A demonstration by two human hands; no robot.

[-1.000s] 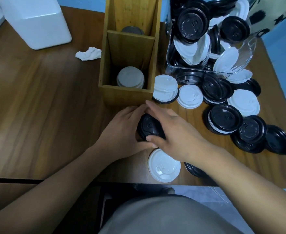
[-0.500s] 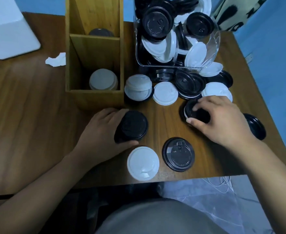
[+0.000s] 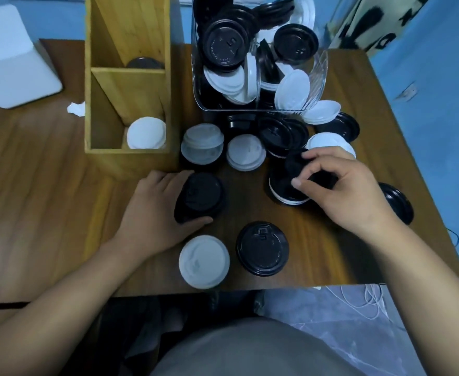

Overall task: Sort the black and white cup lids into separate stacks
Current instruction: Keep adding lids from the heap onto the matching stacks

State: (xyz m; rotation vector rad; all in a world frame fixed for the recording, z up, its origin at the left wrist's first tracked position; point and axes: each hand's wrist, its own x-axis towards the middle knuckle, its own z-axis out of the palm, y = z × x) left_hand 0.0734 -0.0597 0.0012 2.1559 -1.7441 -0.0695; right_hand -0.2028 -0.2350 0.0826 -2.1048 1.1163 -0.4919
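Note:
My left hand (image 3: 152, 213) grips a short stack of black lids (image 3: 201, 196) on the wooden table, in front of the wooden box. My right hand (image 3: 342, 194) pinches a black lid (image 3: 294, 165) over a small pile of black lids with a white one in it (image 3: 288, 194). A single white lid (image 3: 204, 261) and a single black lid (image 3: 262, 248) lie near the front edge. White lids (image 3: 202, 143) (image 3: 246, 151) sit behind them. A white lid stack (image 3: 146, 132) stands in the box's near compartment.
A tipped clear bin (image 3: 317, 74) at the back spills mixed black and white lids. The tall wooden box (image 3: 100, 109) has a dark lid (image 3: 144, 63) in its far compartment. A white container (image 3: 8, 58) and crumpled tissue (image 3: 76, 108) lie left. Another black lid (image 3: 397, 202) sits far right.
My right hand left the black stack and moved right to the loose pile, where it now pinches a black lid and lifts it. My left hand keeps its hold on the stack.

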